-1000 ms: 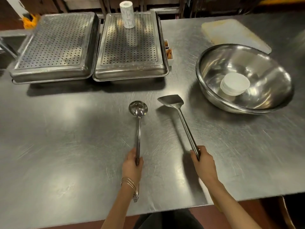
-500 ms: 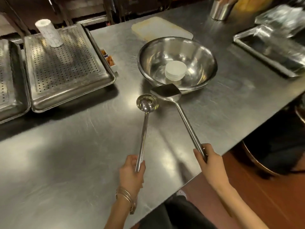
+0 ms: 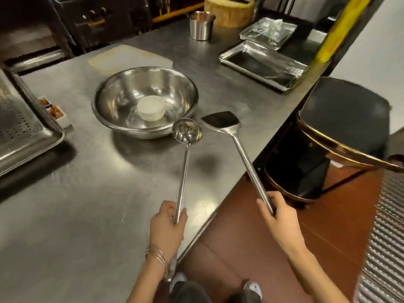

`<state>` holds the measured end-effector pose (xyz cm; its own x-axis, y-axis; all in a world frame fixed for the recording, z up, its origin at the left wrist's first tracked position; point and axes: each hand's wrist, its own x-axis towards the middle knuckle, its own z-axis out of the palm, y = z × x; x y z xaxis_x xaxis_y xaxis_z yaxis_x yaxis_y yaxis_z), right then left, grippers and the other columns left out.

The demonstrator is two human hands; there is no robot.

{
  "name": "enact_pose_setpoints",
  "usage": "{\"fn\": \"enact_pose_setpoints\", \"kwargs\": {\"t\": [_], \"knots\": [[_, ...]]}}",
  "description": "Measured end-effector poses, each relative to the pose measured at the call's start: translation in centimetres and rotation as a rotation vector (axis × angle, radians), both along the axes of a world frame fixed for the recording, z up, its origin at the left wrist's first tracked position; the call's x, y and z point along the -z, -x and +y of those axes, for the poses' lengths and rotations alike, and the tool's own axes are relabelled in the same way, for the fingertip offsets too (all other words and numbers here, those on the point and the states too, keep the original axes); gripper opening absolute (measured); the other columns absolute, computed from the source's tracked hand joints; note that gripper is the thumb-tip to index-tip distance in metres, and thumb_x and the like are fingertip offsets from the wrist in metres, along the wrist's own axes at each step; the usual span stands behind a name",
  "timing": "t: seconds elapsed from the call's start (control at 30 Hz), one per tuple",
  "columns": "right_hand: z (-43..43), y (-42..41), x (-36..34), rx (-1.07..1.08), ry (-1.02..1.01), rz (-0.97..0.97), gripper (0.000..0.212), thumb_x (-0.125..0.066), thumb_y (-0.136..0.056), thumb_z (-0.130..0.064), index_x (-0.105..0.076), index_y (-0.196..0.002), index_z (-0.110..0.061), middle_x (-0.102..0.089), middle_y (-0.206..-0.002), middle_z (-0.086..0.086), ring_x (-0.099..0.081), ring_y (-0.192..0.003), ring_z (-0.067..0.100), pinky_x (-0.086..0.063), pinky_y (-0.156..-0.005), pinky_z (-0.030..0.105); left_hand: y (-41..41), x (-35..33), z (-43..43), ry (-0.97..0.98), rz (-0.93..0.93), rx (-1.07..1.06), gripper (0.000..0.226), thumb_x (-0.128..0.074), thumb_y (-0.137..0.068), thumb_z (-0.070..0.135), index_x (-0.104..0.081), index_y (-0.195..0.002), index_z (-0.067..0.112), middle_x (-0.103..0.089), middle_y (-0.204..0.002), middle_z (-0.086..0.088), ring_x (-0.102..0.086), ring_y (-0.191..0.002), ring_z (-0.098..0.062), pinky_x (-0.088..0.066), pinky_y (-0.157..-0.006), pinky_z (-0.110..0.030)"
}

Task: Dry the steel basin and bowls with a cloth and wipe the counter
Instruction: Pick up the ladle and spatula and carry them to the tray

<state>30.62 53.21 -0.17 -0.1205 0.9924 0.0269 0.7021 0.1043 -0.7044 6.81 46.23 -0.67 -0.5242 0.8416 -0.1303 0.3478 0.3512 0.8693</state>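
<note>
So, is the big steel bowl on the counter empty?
No, a small white container sits at the bottom of the steel bowl.

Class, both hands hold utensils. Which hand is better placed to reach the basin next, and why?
Left, probably. The left hand, gripping the ladle, is over the counter, nearer the basin; the right hand, gripping the spatula, hangs beyond the counter's edge. Either must put its utensil down first.

Steel basin (image 3: 113, 99) upright on counter (image 3: 76, 204); white bowls (image 3: 150, 107) stacked inside
</note>
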Motion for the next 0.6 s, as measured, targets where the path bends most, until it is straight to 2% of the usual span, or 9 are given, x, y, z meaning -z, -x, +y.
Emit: {"fn": "enact_pose_setpoints", "kwargs": {"t": [0.1,0.17,0.2,0.27,0.4,0.5,0.6], "knots": [[1.1,-4.8,-0.3,0.04,0.002,-0.016,0.012,-0.057,-0.09,-0.031,-0.05,-0.099,-0.026,-0.056,-0.06,-0.002,-0.05,-0.048,0.01,-0.035,-0.044,0.02,-4.6,0.2,1.8,0.001,0.001,0.053,0.013,-0.062,-0.086,0.012,-0.05,-0.08,0.012,-0.058,-0.057,-0.01,-0.048,-0.034,-0.01,-0.036,-0.036,-0.012],[2.0,-8.2,-0.7,0.06,0.011,-0.018,0.013,-0.057,-0.09,-0.03,-0.051,-0.099,-0.023,-0.057,-0.062,-0.002,-0.052,-0.05,0.012,-0.037,-0.046,0.023,-8.0,0.3,3.0,-0.002,-0.016,0.063,0.016,-0.062,-0.086,0.016,-0.048,-0.079,0.019,-0.059,-0.058,-0.013,-0.047,-0.032,-0.011,-0.041,-0.034,-0.025],[2.5,-9.8,-0.9,0.063,0.017,-0.02,0.013,-0.057,-0.09,-0.029,-0.051,-0.1,-0.022,-0.058,-0.063,-0.002,-0.053,-0.051,0.013,-0.038,-0.046,0.024,-9.7,0.3,3.6,-0.003,-0.007,0.064,0.017,-0.062,-0.086,0.016,-0.048,-0.078,0.02,-0.059,-0.057,-0.014,-0.048,-0.033,-0.013,-0.042,-0.034,-0.026],[3.7,-13.0,-1.6,0.058,0.022,-0.028,0.015,-0.056,-0.091,-0.029,-0.051,-0.102,-0.022,-0.059,-0.066,-0.004,-0.055,-0.052,0.013,-0.041,-0.046,0.024,-12.9,0.1,4.8,-0.011,-0.017,0.056,0.016,-0.062,-0.086,0.015,-0.048,-0.077,0.018,-0.058,-0.055,-0.018,-0.046,-0.03,-0.014,-0.038,-0.031,-0.023],[6.4,-18.2,-3.2,0.039,0.007,-0.041,0.016,-0.055,-0.091,-0.03,-0.049,-0.104,-0.022,-0.06,-0.071,-0.003,-0.057,-0.054,0.013,-0.048,-0.05,0.032,-17.9,-1.0,7.6,-0.037,-0.031,0.036,0.017,-0.061,-0.087,0.014,-0.047,-0.077,0.016,-0.057,-0.054,-0.016,-0.044,-0.027,-0.01,-0.036,-0.029,-0.021],[8.2,-21.0,-3.9,0.03,0.003,-0.037,0.015,-0.055,-0.091,-0.032,-0.049,-0.103,-0.024,-0.061,-0.074,-0.005,-0.057,-0.054,0.011,-0.047,-0.048,0.029,-20.4,-1.8,9.6,-0.073,-0.04,0.008,0.015,-0.06,-0.087,0.013,-0.048,-0.078,0.014,-0.055,-0.051,-0.008,-0.045,-0.028,-0.01,-0.037,-0.03,-0.021],[10.1,-22.8,-4.0,0.034,0.014,-0.017,0.015,-0.054,-0.092,-0.031,-0.049,-0.103,-0.024,-0.06,-0.074,-0.006,-0.055,-0.052,0.009,-0.039,-0.046,0.021,-22.1,-2.3,11.6,-0.082,-0.028,0.006,0.013,-0.059,-0.088,0.016,-0.049,-0.081,0.013,-0.055,-0.047,-0.006,-0.046,-0.029,-0.012,-0.04,-0.032,-0.023]]}}
